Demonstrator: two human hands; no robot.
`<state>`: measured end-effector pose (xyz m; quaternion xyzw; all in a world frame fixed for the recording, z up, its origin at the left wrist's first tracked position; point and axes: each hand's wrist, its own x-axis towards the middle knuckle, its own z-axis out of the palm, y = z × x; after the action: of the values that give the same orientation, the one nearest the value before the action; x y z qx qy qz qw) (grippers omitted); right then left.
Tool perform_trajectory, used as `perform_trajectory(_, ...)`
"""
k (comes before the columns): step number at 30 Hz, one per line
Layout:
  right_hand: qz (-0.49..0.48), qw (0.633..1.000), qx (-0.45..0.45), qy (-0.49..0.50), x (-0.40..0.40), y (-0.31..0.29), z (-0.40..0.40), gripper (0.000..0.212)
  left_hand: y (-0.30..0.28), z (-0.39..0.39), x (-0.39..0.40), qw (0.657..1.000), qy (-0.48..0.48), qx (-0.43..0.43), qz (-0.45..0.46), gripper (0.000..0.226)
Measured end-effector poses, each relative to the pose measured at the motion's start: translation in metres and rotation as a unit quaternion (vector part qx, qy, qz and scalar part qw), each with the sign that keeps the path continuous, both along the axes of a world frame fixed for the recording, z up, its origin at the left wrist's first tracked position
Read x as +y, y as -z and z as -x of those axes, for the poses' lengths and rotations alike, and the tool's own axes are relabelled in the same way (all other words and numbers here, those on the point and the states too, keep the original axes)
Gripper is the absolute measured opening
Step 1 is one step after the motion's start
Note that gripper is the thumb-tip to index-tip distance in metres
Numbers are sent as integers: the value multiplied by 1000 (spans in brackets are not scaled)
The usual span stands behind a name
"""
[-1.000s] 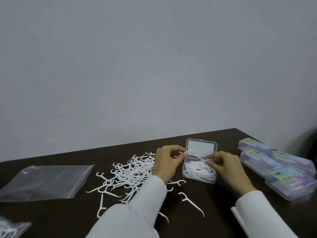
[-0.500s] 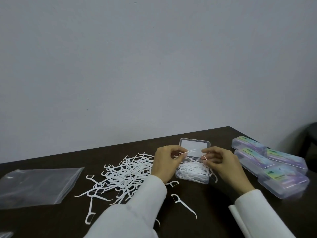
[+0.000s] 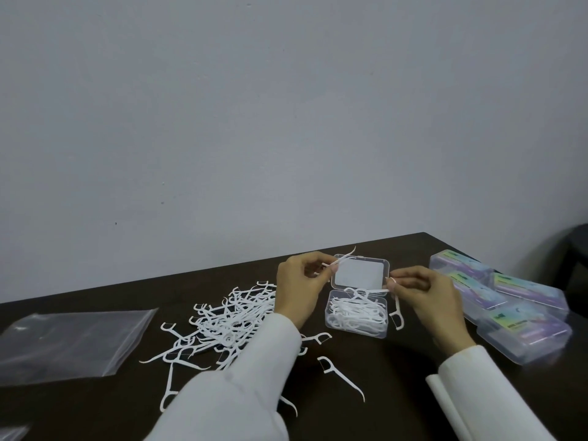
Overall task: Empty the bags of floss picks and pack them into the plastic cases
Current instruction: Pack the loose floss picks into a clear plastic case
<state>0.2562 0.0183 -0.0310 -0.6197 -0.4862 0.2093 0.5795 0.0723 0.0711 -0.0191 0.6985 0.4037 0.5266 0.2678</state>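
Note:
A small clear plastic case (image 3: 356, 315) lies open on the dark table (image 3: 397, 386), its lid (image 3: 359, 272) tilted up at the back, and white floss picks fill its base. My left hand (image 3: 297, 289) pinches one floss pick (image 3: 345, 256) just left of the lid. My right hand (image 3: 423, 297) pinches another floss pick (image 3: 396, 308) at the case's right edge, and it hangs down beside the case. A loose pile of floss picks (image 3: 229, 319) lies left of my left forearm.
An emptied clear zip bag (image 3: 70, 342) lies flat at the far left. Several closed cases with coloured labels (image 3: 509, 307) are stacked at the right. Single picks (image 3: 340, 375) lie near the front. A wall stands right behind the table.
My right hand lifted a pick out to the case's right side. My left hand kept its pick and rose slightly. The view shifted a little.

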Motion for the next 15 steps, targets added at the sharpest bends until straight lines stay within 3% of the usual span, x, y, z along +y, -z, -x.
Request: perform_trajectory(15,3,995,-98,-24,9,9,13,11,2,3,0,1000,-4,4,16,6)
